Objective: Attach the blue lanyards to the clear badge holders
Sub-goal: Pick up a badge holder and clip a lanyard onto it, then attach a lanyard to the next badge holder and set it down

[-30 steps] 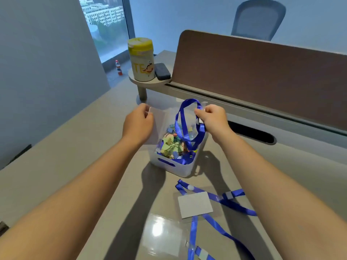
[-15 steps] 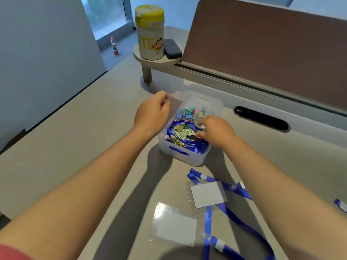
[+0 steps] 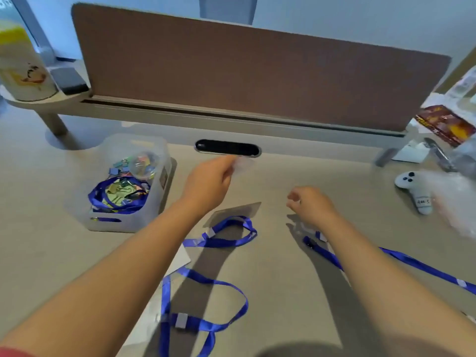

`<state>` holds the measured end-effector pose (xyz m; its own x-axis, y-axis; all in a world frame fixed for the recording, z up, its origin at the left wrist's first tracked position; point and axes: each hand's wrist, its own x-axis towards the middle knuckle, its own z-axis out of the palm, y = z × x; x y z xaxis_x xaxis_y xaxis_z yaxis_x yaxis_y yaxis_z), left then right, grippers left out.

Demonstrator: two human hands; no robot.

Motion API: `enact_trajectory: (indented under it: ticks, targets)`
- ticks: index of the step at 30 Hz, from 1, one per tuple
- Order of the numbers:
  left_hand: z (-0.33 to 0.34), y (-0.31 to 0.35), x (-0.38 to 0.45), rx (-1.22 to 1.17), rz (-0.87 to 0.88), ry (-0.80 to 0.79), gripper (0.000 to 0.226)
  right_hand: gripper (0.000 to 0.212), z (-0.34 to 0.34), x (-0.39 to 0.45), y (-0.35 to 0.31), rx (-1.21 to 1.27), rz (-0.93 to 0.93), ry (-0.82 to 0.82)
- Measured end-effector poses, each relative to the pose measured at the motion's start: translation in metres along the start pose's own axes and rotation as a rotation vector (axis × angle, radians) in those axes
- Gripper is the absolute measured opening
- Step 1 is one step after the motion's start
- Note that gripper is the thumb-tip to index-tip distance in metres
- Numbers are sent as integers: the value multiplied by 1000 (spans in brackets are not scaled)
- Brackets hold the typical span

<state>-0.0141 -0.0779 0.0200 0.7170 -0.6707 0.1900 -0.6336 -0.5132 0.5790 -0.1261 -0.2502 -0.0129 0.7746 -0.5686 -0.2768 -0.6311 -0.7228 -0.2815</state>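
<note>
Holding lanyards (image 3: 117, 195) & clips, bin (image 3: 123, 222) sits left; left grip (image 3: 210, 182) maybe pinching holder (image 3: 243, 163), right (image 3: 310, 204) empty.

We see a blurred clear badge holder (image 3: 242, 164) at the left hand's (image 3: 208, 184) fingertips; our forearms hide parts of the blue lanyards (image 3: 226, 235); right-edge clutter (image 3: 461, 202) is smeared.

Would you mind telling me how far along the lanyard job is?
Looks done: a lanyard seems joined to a badge holder. In hand: the left hand holds a clear holder; the right hand is open above a loose lanyard. Left: more lanyards in the bin.
</note>
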Motion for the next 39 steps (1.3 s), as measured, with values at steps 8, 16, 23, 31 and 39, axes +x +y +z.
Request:
enact_trajectory:
  ticks: [8, 16, 23, 31, 39]
  targets:
    - [83, 36, 11, 72, -20, -144, 33, 26, 21, 9, 95, 48, 192, -10]
    - [109, 41, 24, 142, -76, -184, 30, 25, 41, 34, 111, -55, 102, -8]
    - [108, 49, 32, 130, -99, -183, 31, 26, 22, 41, 113, 39, 35, 37]
    - [83, 64, 42, 118, -92, -132, 32, 26, -31, 35, 90, 32, -69, 69]
    - [52, 74, 38, 77, -95, -49, 32, 15, -65, 24, 59, 238, -136, 78]
